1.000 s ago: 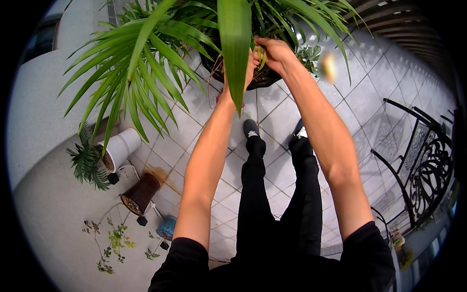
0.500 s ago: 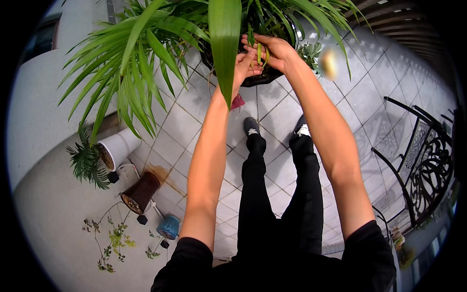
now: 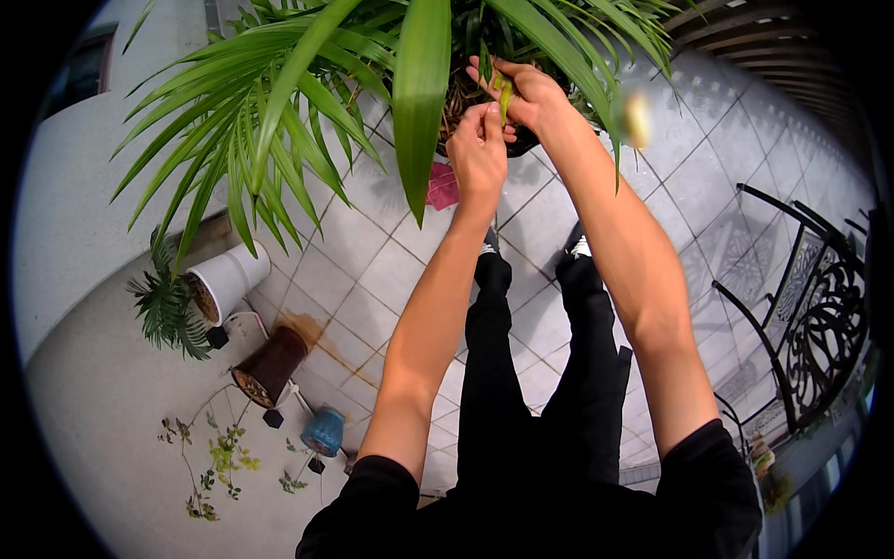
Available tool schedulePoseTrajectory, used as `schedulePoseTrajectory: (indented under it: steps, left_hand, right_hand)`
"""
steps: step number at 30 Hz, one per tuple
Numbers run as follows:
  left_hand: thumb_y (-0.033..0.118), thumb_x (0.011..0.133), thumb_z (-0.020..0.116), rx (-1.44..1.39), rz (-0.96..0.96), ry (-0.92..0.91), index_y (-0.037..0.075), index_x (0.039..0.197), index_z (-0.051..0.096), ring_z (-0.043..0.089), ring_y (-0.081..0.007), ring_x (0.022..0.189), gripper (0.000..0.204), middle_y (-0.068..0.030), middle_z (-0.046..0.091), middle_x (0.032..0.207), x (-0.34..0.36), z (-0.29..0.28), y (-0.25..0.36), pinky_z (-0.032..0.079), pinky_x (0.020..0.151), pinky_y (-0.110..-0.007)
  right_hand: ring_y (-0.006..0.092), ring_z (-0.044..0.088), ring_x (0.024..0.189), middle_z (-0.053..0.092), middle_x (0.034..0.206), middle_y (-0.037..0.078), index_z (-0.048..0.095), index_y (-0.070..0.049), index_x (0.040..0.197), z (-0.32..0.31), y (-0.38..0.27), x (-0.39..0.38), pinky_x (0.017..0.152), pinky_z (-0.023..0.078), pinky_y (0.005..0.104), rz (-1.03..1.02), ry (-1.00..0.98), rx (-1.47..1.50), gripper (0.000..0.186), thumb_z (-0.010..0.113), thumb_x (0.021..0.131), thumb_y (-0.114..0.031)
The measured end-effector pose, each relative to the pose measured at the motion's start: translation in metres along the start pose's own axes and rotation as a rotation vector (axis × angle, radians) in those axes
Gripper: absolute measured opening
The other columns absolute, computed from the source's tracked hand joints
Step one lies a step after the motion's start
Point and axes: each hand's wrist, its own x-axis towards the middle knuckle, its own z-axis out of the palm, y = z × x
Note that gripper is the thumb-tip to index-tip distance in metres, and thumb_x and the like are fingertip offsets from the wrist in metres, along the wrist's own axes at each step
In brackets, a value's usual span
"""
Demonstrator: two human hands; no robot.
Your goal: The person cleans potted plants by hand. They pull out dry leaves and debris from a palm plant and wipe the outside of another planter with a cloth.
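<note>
Right hand (image 3: pixel 529 96) half unfurled, yellowed leaves (image 3: pixel 506 96) across it, upper centre of frame. Left hand (image 3: pixel 479 154) bunched just below; cannot tell if it pinches anything. Some leaves apparently gathered; any left are hidden under green fronds (image 3: pixel 422 112).

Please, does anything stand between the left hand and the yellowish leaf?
Nothing visible does: the left hand is right beside the lower end of the yellowish leaf. The broad green leaf hangs left of the hand, not in between.
</note>
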Motion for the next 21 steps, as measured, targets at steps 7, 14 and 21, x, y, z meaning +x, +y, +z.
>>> schedulePoseTrajectory:
  steps: [7,14,21]
  left_hand:
    - [0.018,0.091,0.053,-0.441,-0.273,-0.335,-0.007,0.101,0.056,0.062,-0.0172,0.074,0.027,-0.0119,0.062,0.087,0.013,-0.020,-0.006,0.054,0.075,-0.028]
    - [0.016,0.091,0.053,-0.111,-0.235,-0.440,-0.007,0.102,0.056,0.064,-0.0157,0.075,0.026,-0.0102,0.063,0.086,0.024,-0.031,-0.005,0.054,0.074,-0.027]
    - [0.018,0.091,0.054,-0.256,-0.317,-0.421,-0.008,0.101,0.056,0.064,-0.0184,0.078,0.028,-0.0114,0.062,0.087,0.016,-0.026,-0.004,0.054,0.074,-0.029]
  right_hand:
    - [0.0275,0.062,0.091,0.058,0.103,0.020,0.046,0.009,0.106,-0.009,-0.002,0.000,0.079,0.056,0.0352,-0.018,-0.119,-0.321,0.022,0.040,0.094,-0.008]
    - [0.0286,0.063,0.090,0.058,0.105,0.023,0.045,0.013,0.110,0.005,0.002,-0.019,0.077,0.056,0.0334,-0.065,-0.085,-0.418,0.026,0.043,0.093,-0.006]
    - [0.0281,0.061,0.098,0.055,0.114,0.022,0.041,0.011,0.115,0.005,0.003,-0.018,0.082,0.054,0.0359,-0.049,-0.085,-0.512,0.029,0.034,0.096,-0.009]
